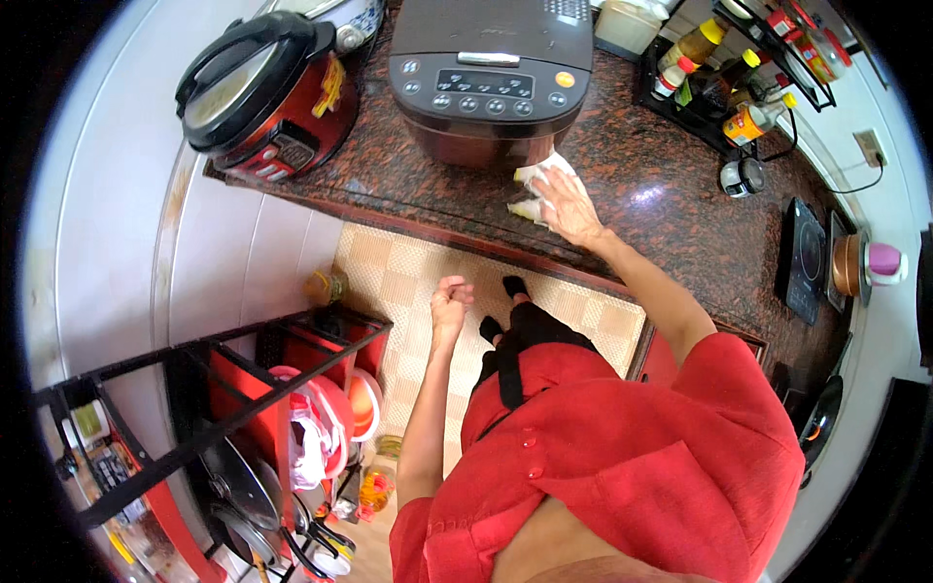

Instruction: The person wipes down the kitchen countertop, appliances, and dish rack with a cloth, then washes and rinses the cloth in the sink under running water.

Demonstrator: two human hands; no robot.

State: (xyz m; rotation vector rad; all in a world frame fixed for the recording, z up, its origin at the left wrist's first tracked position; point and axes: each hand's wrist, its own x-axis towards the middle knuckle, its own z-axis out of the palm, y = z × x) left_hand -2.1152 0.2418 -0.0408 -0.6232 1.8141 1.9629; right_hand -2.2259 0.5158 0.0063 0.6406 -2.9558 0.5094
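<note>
My right hand (568,208) presses down on a white cloth (526,175) with yellowish edges, which lies bunched on the speckled red-brown stone countertop (641,240). Just beyond the cloth stands a dark multi-function rice cooker (496,95) with a button panel on its front. The cloth's far edge is close to the cooker's base; whether they touch I cannot tell. My left hand (450,300) hangs in the air in front of the counter, its fingers loosely curled and holding nothing.
A red and black electric pressure cooker (270,95) stands at the counter's left end. To the right are a black rack (700,95) of bottles, a glass jar (742,177) and an induction hob (802,259). A black-framed shelf (240,415) with pans and basins stands at lower left.
</note>
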